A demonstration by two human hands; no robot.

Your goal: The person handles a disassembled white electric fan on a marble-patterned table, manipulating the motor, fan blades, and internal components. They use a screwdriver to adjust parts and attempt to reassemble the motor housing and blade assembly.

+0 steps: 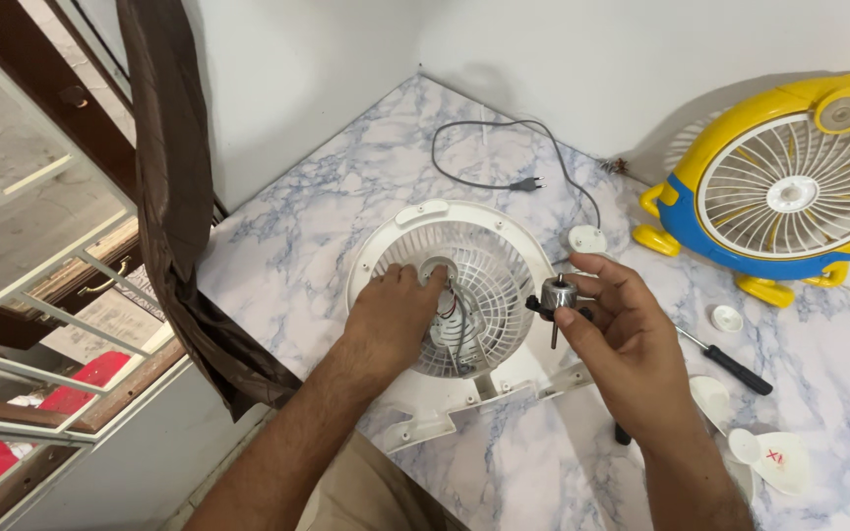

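While a white fan housing (450,285) lies on the marble table (327,206):
Left hand (393,317): fingers curled, pressing the grille's centre hub.
Right hand (622,339): fingertips pinching a small fan motor (557,297) just beside the housing.
Far right: screwdriver (730,366), yellow cartoon fan (789,187).

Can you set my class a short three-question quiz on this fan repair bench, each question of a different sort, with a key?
1. True or false: the left hand rests on the white fan grille.
2. Which does the right hand hold? A) the small motor B) the black-handled screwdriver C) the plug
3. Fill in: the yellow and blue fan stands against the ____.

Key
1. True: its fingers lie at the grille's hub.
2. A: the motor is pinched in the fingertips, shaft pointing down; the screwdriver lies on the marble table.
3. Wall.
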